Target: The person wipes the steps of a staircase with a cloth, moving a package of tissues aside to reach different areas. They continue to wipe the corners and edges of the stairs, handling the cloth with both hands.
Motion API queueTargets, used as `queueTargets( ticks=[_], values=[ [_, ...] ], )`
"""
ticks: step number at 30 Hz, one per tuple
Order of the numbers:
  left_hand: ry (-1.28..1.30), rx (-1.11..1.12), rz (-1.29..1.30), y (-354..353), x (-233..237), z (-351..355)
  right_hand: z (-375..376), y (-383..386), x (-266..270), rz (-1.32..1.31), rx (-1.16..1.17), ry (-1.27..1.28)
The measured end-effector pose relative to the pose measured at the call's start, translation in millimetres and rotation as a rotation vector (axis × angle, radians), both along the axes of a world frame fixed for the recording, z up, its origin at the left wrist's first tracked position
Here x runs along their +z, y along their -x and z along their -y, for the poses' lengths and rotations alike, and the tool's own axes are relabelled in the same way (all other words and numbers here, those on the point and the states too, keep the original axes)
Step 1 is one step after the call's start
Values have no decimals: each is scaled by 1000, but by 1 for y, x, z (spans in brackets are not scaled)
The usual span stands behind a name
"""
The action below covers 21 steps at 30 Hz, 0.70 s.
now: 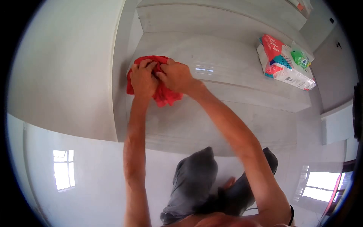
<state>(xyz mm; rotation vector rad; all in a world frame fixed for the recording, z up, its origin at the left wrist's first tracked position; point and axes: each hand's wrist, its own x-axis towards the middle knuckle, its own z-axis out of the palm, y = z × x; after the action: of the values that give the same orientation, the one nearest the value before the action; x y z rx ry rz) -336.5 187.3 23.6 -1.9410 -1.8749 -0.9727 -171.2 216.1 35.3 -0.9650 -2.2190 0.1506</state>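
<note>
A crumpled red cloth [166,94] lies at the left end of a pale step, by the side wall, and part of it hangs over the step's front edge. My left hand [143,80] presses on the cloth from above, its fingers bent into the folds. Close beside it, my right hand [177,76] grips the cloth with curled fingers. The fingertips of both hands are partly hidden among the folds.
At the step's right end sits a plastic-wrapped package [281,62] with a green item [300,58] in clear plastic on it. A large pale panel [72,64] rises at left. My knees [196,170] are below, over a shiny floor [102,178].
</note>
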Motion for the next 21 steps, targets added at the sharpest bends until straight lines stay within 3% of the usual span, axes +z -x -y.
queueTargets(
  ticks=[2,4,6,8,10,13,16,19,21],
  values=[
    [34,26,5,5,0,-10,-22,-27,3,-198,198,115],
    [6,32,28,2,-3,-22,-43,-72,18,73,-69,186],
    [62,91,176,-4,1,-29,-66,-108,17,132,-198,25],
    [90,157,248,-15,11,-34,-83,-127,21,296,-287,175],
    [87,238,259,-27,24,-37,-82,-124,21,358,-225,138],
    [359,283,-213,-28,24,-58,-84,-110,22,424,-94,30],
    [-6,297,-36,-27,10,-57,-91,-99,29,470,-34,36],
    [-26,257,4,-23,9,-56,-99,-92,36,526,-17,32],
    [123,265,-54,-22,15,-56,-104,-89,34,550,-4,16]
  ],
)
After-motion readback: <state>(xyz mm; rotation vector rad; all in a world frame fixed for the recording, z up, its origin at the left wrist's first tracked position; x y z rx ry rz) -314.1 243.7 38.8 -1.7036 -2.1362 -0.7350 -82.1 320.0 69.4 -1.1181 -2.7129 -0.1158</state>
